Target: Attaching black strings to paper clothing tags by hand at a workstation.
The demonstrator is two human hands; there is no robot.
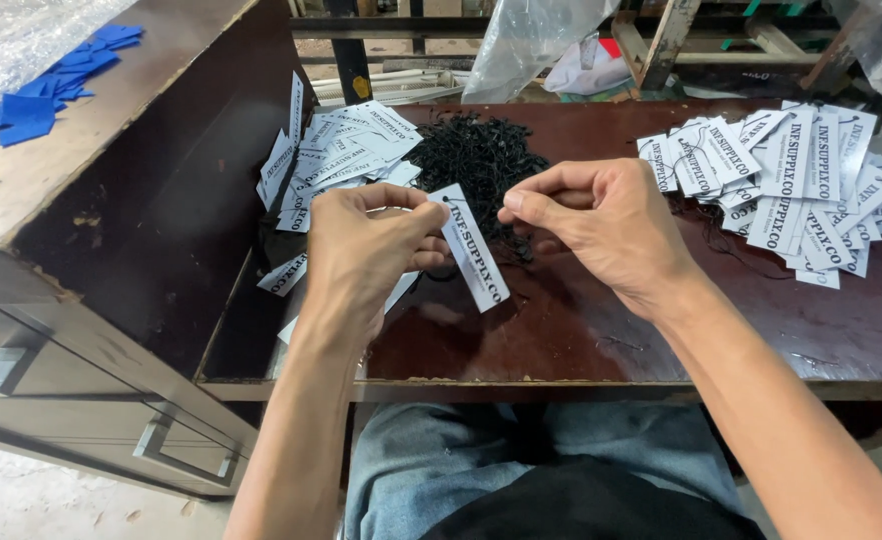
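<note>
head view, tag: white rectangular paper tag (471,248) pinched at its upper end by left hand (366,245), long axis slanting down-right
head view, right hand (601,225): fingertips pressed together on thin black string, just right of tag's top
head view, supply: black string heap (476,155) behind both hands

White rectangular paper tag (472,249), black print, tilted, held above dark table edge, before black string heap (481,160).
</note>
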